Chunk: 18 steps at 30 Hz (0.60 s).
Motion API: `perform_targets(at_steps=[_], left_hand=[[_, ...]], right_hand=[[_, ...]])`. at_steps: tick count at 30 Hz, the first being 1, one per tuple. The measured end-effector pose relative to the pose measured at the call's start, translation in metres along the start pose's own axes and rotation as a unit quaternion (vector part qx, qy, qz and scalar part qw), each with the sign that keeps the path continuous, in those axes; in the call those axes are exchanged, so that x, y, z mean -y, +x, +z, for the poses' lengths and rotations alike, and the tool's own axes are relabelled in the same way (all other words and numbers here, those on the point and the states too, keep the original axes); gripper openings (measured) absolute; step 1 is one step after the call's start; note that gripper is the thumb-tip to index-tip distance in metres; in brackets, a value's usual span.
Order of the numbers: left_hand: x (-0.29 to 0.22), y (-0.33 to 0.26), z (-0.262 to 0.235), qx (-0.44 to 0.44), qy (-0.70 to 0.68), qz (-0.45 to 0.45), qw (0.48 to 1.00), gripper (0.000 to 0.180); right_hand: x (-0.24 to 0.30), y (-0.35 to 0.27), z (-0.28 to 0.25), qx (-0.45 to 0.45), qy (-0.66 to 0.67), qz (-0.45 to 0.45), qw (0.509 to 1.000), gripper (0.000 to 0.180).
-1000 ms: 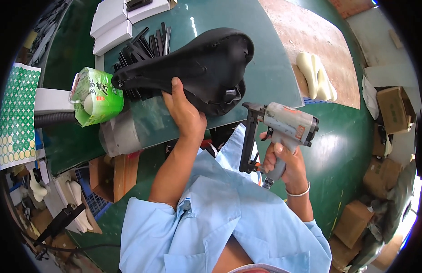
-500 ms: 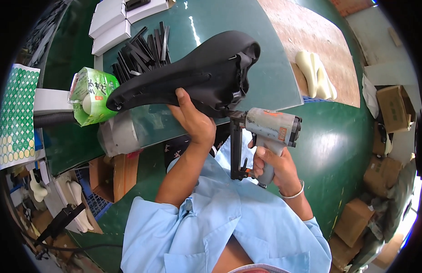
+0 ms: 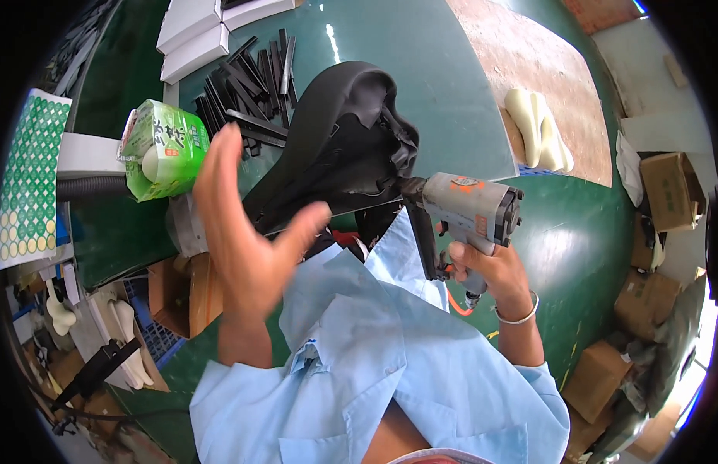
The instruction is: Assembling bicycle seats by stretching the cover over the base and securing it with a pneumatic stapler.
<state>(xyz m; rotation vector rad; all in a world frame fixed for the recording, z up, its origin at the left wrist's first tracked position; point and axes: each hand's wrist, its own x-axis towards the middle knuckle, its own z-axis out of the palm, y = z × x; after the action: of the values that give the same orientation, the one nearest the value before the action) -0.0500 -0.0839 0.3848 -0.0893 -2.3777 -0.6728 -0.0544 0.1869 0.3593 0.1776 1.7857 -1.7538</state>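
A black bicycle saddle point(image 3: 320, 147) is tilted over the table's near edge, its hollow underside facing me and its wide end up. My left hand point(image 3: 247, 224) is open in front of the saddle's narrow end, thumb and fingers spread and slightly blurred. Whether it touches the saddle I cannot tell. In my right hand point(image 3: 494, 271) is the grip of a grey pneumatic staple gun point(image 3: 467, 209). The gun's nose meets, or nearly meets, the saddle's right rim; exact contact is unclear.
Black strips point(image 3: 254, 85) lie piled on the green table point(image 3: 429, 100). White boxes point(image 3: 193, 39) and a green package point(image 3: 164, 147) stand left. Cream saddle-shaped pieces point(image 3: 537, 127) rest on a brown board point(image 3: 545, 69) at right. Cartons point(image 3: 603, 375) stand on the floor.
My left hand has let go of the saddle's underside and moved left, fingers spread. The saddle has turned, its narrow end swinging toward me. The staple gun has shifted slightly right and tilted.
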Motion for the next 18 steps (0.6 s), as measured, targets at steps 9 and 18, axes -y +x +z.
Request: perform_targets(at_steps=[9, 18], left_hand=[[0.029, -0.008, 0.035, 0.256, -0.104, -0.189, 0.942, 0.047], [0.017, -0.02, 0.039, 0.219, -0.07, -0.192, 0.954, 0.044]], right_hand=[[-0.027, -0.029, -0.004, -0.071, -0.151, -0.074, 0.983, 0.04], [-0.012, -0.012, 0.018, -0.063, -0.098, -0.039, 0.992, 0.03]])
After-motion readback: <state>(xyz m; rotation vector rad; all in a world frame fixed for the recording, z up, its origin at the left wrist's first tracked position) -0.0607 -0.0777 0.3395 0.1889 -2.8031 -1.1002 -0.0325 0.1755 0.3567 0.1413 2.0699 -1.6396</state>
